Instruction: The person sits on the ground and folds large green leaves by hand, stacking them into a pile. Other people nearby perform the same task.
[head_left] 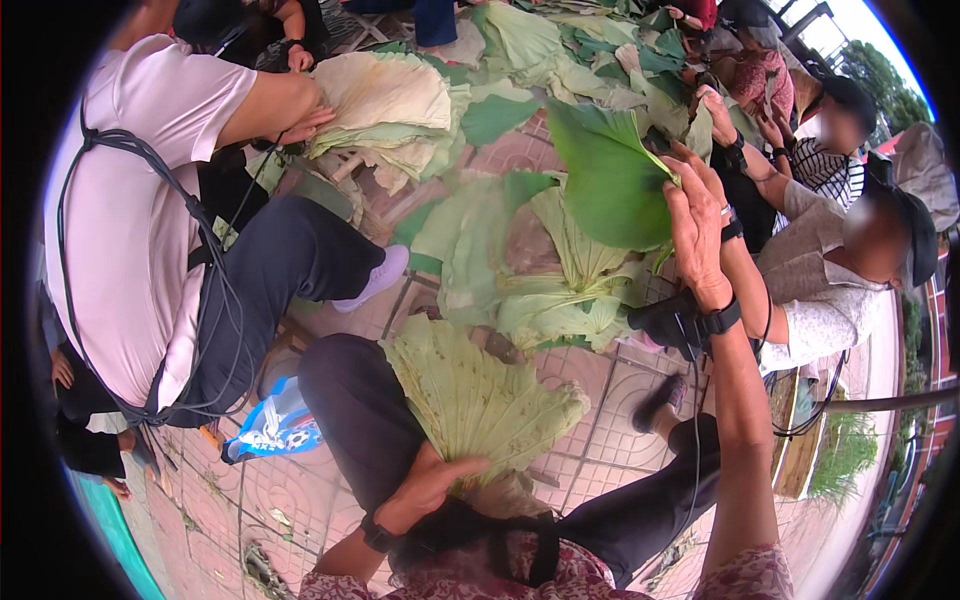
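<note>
My left hand (pixel 432 488) is at my lap, its thumb over the lower edge of a pale yellow-green lotus leaf (pixel 480 385) that fans out across my thigh. My right hand (pixel 692 235) is stretched far forward, fingers closed at the edge of a dark green folded lotus leaf (pixel 612 175). Just behind it is a co-worker's hand (pixel 712 180), close to the same leaf; whether it also grips the leaf is hard to tell. Below the green leaf, a pile of pale lotus leaves (pixel 570 265) lies on the ground.
At left, a person in a pale shirt sits beside a stack of dried leaves (pixel 385 100). More people sit along the right. Leaves (pixel 590 50) cover the ground at the back. A blue plastic bag (pixel 275 425) lies on the paving (pixel 590 440) near my left knee.
</note>
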